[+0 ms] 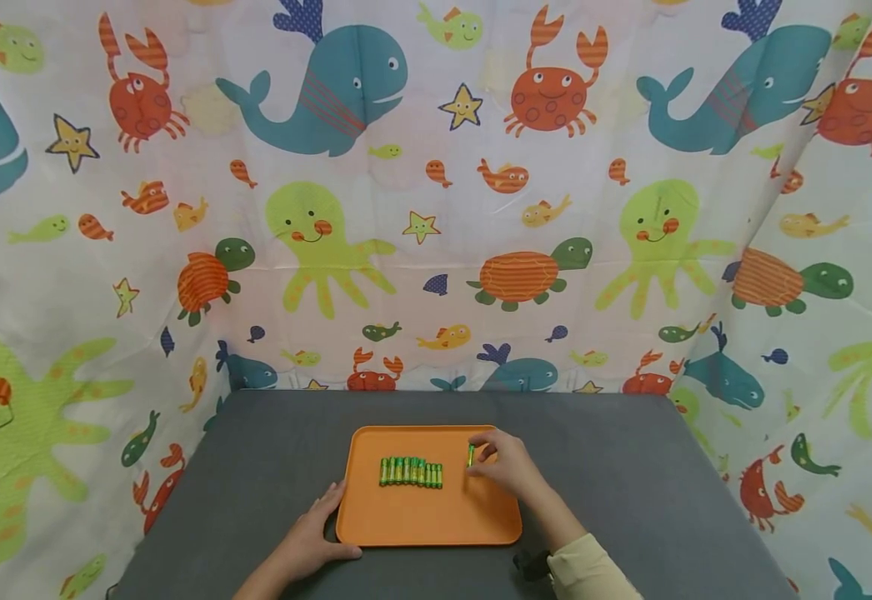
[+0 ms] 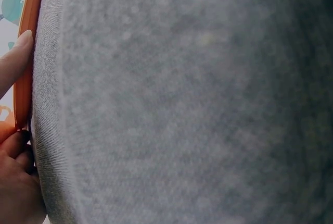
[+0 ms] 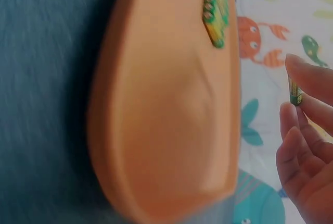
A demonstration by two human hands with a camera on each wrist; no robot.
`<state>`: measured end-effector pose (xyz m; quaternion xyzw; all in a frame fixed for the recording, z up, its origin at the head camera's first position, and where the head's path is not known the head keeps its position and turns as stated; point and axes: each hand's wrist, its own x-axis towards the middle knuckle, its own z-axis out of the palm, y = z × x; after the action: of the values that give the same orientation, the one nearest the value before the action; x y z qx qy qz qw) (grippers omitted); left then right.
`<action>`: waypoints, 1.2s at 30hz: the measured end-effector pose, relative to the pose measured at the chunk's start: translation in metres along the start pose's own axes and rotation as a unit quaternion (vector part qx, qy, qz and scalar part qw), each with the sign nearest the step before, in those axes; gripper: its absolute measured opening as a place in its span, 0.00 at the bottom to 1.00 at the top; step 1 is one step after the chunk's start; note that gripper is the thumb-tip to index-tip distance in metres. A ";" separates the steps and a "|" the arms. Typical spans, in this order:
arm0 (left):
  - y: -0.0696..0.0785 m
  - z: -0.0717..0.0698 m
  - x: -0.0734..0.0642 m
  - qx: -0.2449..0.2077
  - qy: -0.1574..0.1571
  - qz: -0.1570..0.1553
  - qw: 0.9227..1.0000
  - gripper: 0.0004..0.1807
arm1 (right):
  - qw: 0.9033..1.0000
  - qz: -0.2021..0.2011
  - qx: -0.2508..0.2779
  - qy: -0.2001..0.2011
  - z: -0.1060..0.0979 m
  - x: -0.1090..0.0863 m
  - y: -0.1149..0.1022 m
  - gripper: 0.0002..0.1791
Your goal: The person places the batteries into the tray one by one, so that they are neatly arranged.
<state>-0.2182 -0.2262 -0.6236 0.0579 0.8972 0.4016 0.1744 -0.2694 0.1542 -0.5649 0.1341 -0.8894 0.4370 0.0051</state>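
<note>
An orange tray (image 1: 406,523) lies on the grey table surface. Several green and yellow batteries (image 1: 410,472) stand side by side in a row on it, left of its middle; those at the row's right end look slimmer. Over the tray's right part, my right hand (image 1: 507,462) pinches a single battery (image 1: 470,455), roughly upright, between thumb and fingers. In the right wrist view that battery (image 3: 295,92) shows its green end below the fingertips. My left hand (image 1: 308,533) holds the tray's front left corner, thumb on the front edge and fingers along the left side.
Grey cloth (image 1: 278,450) covers the table around the tray. A curtain (image 1: 436,292) printed with sea animals hangs behind and at both sides. A small black object (image 1: 531,565) is by the right wrist, next to the pale sleeve (image 1: 589,571).
</note>
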 end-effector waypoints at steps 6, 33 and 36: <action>-0.002 -0.002 0.002 0.006 0.001 0.003 1.000 0.65 | 0.999 -0.009 0.015 -0.036 0.022 0.006 0.000 0.26; 0.001 0.002 0.000 0.006 0.004 0.012 1.000 0.66 | 0.995 0.025 -0.028 -0.097 0.056 0.015 0.010 0.30; 0.001 0.001 0.002 0.009 0.004 0.014 1.000 0.66 | 0.996 0.016 -0.030 -0.088 0.054 0.016 0.011 0.33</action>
<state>-0.2200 -0.2247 -0.6241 0.0701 0.9006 0.3962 0.1644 -0.2814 0.1151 -0.6046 0.1573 -0.9011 0.3969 -0.0764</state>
